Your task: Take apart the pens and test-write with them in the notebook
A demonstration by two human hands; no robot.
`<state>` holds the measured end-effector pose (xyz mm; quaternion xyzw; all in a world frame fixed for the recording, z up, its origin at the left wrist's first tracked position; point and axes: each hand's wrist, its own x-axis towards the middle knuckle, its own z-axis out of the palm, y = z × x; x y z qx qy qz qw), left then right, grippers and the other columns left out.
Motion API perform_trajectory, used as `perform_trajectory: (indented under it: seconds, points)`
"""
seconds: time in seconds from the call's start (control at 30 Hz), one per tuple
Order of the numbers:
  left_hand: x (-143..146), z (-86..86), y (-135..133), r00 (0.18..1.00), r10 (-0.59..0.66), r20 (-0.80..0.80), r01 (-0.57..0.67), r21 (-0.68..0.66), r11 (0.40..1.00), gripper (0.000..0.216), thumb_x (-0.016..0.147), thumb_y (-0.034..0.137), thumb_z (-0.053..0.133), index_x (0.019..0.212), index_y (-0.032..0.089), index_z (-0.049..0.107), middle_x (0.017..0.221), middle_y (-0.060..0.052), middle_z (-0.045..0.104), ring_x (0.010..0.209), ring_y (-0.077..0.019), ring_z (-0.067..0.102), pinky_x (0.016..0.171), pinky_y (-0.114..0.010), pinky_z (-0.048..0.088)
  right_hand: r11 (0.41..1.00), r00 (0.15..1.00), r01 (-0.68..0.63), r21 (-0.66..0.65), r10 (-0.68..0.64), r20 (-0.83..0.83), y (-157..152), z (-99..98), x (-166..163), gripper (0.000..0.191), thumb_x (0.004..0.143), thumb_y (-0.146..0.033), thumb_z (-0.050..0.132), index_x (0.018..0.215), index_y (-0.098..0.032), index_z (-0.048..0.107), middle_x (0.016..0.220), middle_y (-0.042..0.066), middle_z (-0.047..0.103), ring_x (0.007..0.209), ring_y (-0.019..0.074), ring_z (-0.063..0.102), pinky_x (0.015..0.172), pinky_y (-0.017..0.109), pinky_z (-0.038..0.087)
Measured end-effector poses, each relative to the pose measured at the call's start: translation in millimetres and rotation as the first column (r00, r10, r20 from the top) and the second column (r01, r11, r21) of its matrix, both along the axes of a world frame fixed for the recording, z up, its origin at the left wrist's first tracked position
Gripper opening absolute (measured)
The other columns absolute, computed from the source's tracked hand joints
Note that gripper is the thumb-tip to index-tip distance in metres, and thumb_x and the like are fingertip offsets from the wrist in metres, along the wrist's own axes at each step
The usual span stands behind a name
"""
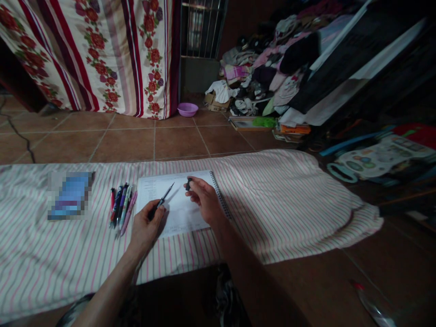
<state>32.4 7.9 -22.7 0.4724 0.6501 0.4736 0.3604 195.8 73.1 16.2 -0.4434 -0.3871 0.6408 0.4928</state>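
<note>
My left hand [147, 223] is closed around a dark pen [165, 195], whose long thin tip points up and to the right over the page. Between the thumb and fingers of my right hand [204, 195] is a short black piece [188, 184]; it looks like a pen cap or a barrel part, too small to tell. The two are held apart from each other. Beneath both hands lies an open spiral notebook [184, 219], its coil on the right and handwriting along the left and bottom of the page. Several pens [122, 209] lie side by side left of it.
A striped cloth [272, 200] covers the low surface. At its left lies a blurred-out blue item [71, 195]. Beyond are floor tiles [132, 141], a purple basin [187, 109], a floral curtain [126, 59] and a heap of clothes [269, 72]. A baby walker-like toy [381, 156] stands at right.
</note>
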Motion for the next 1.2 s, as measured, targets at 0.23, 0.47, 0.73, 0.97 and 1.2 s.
perform_trajectory:
  seconds: [0.23,0.47,0.73,0.97,1.2]
  points:
    - [2.3,-0.1,-0.1,1.0,0.007,0.018,-0.007,0.018,1.0,0.037,0.073,0.044,0.056,0.095,0.014,0.062,0.079,-0.005,0.068,0.075,-0.0192,0.062,0.072,-0.031,0.047,0.992,0.998,0.027,-0.126,-0.035,-0.056,0.5,-1.0,-3.8,0.032,0.063,-0.039,0.067,0.088,-0.02,0.06,0.087,0.002,0.067,0.06,0.0081,0.059,0.048,0.018,0.035]
    - [3.0,2.3,-0.8,1.0,-0.006,0.014,0.005,0.012,1.0,0.036,0.074,0.044,0.056,0.094,0.014,0.062,0.079,-0.005,0.068,0.075,-0.0187,0.061,0.072,-0.03,0.047,0.987,0.997,0.035,-0.157,-0.044,-0.058,1.1,-5.3,-6.4,0.029,0.062,-0.04,0.068,0.082,-0.019,0.06,0.081,0.002,0.065,0.06,0.0086,0.059,0.046,0.017,0.035]
    - [3.7,4.3,-0.3,1.0,0.022,0.009,-0.022,-0.002,1.0,0.038,0.072,0.045,0.057,0.093,0.014,0.062,0.077,-0.005,0.068,0.074,-0.0192,0.062,0.071,-0.031,0.048,0.989,0.999,0.033,-0.144,-0.036,-0.015,0.8,-2.4,-6.6,0.031,0.064,-0.042,0.066,0.086,-0.02,0.06,0.086,0.003,0.066,0.065,0.0111,0.063,0.044,0.016,0.033]
    - [0.8,1.0,-0.7,1.0,0.004,-0.015,-0.004,-0.002,1.0,0.039,0.074,0.045,0.055,0.096,0.014,0.061,0.08,-0.005,0.068,0.076,-0.0193,0.061,0.073,-0.031,0.046,0.99,1.0,0.02,-0.139,-0.021,-0.004,-0.9,-4.6,-8.1,0.029,0.067,-0.041,0.064,0.086,-0.02,0.058,0.084,0.002,0.066,0.065,0.0116,0.066,0.042,0.014,0.034]
    - [-1.3,3.6,1.1,0.999,0.019,-0.041,-0.018,0.015,1.0,0.036,0.074,0.044,0.055,0.094,0.015,0.062,0.076,-0.004,0.068,0.073,-0.0188,0.061,0.071,-0.03,0.047,0.989,0.999,-0.046,-0.141,0.048,0.012,-11.2,-7.2,-23.8,0.026,0.07,-0.036,0.062,0.089,-0.018,0.056,0.077,0.0,0.063,0.058,0.0117,0.066,0.041,0.015,0.038]
